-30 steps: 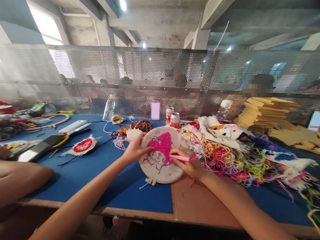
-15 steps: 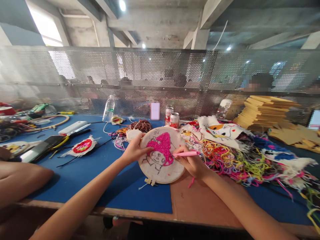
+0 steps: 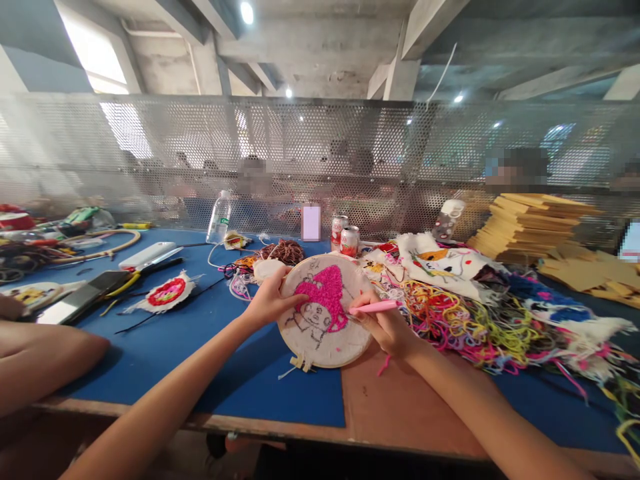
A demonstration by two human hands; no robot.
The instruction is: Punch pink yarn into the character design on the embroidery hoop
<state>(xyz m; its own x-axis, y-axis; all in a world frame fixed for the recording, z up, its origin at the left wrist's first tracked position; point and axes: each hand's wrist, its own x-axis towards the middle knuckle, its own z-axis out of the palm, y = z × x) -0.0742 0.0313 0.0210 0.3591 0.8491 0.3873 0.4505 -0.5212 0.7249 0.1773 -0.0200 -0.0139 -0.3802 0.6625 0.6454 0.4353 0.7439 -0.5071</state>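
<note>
A round embroidery hoop (image 3: 320, 360) is tilted up over the table's front part, stretched with white cloth. The cloth carries a drawn cartoon figure, its hood filled with bright pink yarn loops (image 3: 327, 290). My left hand (image 3: 273, 298) grips the hoop's left rim, the thumb lying on the cloth's face. In my right hand (image 3: 383, 323), at the right side of the hoop, is a pink punch needle (image 3: 377, 307), pinched between thumb and fingers. Its tip is by the pink loops; whether it pierces the cloth is hidden. A pink yarn tail (image 3: 384, 365) hangs below this hand.
Tangled coloured yarn (image 3: 450, 313) and cloth pieces heap up on the right. Drink cans (image 3: 349, 241) and a plastic bottle (image 3: 219, 217) stand behind. At left lie a phone (image 3: 83, 300), scissors and a round patch (image 3: 167, 293). Another person's arm (image 3: 45, 360) rests there.
Hardly anything differs. The view has shifted slightly, and the pink punch needle in my right hand sits a touch farther right. My left hand keeps the same grip on the hoop.
</note>
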